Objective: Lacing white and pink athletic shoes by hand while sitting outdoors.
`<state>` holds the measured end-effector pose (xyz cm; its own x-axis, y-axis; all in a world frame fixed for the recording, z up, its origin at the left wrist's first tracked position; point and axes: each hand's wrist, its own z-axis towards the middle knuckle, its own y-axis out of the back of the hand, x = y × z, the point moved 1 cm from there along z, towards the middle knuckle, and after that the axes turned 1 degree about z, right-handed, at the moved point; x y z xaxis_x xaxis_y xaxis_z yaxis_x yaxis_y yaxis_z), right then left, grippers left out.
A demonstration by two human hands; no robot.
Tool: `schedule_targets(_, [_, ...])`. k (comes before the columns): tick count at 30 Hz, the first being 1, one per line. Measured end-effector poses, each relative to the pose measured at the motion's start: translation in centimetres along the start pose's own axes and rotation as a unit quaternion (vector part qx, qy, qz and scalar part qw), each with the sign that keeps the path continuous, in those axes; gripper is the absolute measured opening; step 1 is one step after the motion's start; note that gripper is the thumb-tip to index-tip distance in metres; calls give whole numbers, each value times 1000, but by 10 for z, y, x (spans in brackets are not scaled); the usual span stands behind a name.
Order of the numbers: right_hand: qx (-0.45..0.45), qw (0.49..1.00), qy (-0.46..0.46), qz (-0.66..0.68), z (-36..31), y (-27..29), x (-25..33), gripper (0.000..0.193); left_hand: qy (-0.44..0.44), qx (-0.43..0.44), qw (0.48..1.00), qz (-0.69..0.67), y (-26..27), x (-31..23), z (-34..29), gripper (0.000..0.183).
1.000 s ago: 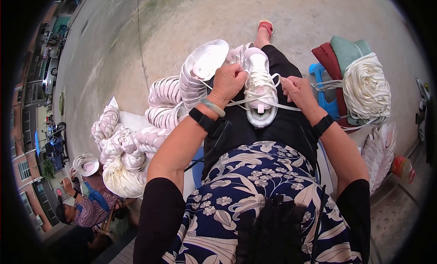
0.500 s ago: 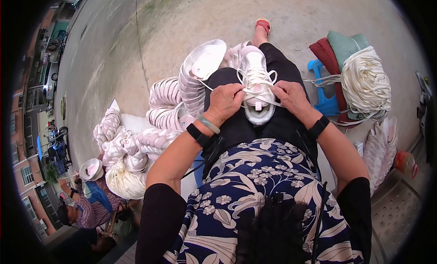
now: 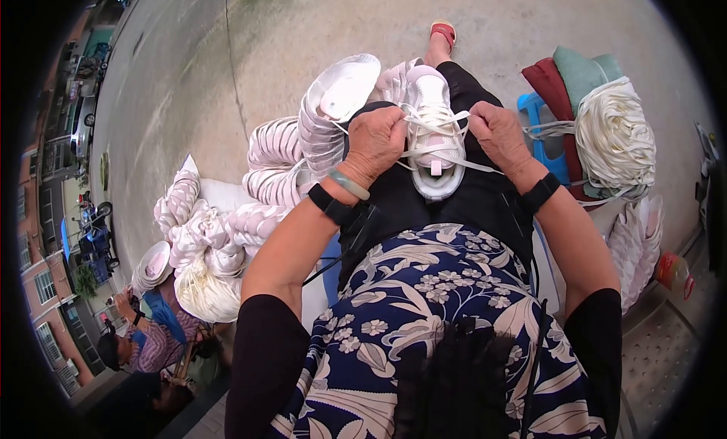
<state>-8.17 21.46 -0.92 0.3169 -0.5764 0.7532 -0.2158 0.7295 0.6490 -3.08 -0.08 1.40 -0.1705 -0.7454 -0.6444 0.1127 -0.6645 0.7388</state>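
A white sneaker (image 3: 433,140) with a pale pink tongue lies on my lap, toe pointing away from me. My left hand (image 3: 376,138) pinches a white lace (image 3: 454,160) at the shoe's left side. On the shoe's right side my right hand (image 3: 498,132) grips the lace's other part. Lace strands run across the shoe between both hands. A black band sits on each wrist, and a pale green bangle on the left one.
Stacks of white shoes (image 3: 326,113) pile up left of my knees, more of them (image 3: 201,227) lower left. A bundle of white laces (image 3: 615,140) rests on a blue stool (image 3: 539,129) at right. A person (image 3: 148,329) sits at lower left. Bare concrete lies ahead.
Both hands have moved up along the shoe toward its toe end and now hold the lace nearer the upper eyelets. The lace is pulled tighter across the shoe.
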Motion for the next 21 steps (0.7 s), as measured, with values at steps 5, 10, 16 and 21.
schedule_targets(5, [94,965,-137,201,-19,-1,-4,19,65,44,997,-26,8,4,-6,14])
schedule_targets(10, [100,953,-169,231,-38,4,-13,17,90,27,994,-59,9,13,-20,14])
schedule_targets(16, [139,932,-164,293,-35,1,-19,13,63,45,997,-9,2,9,-25,15])
schedule_targets(21, [137,957,-130,219,-28,0,-21,20,31,101,991,88,-1,-4,-31,19])
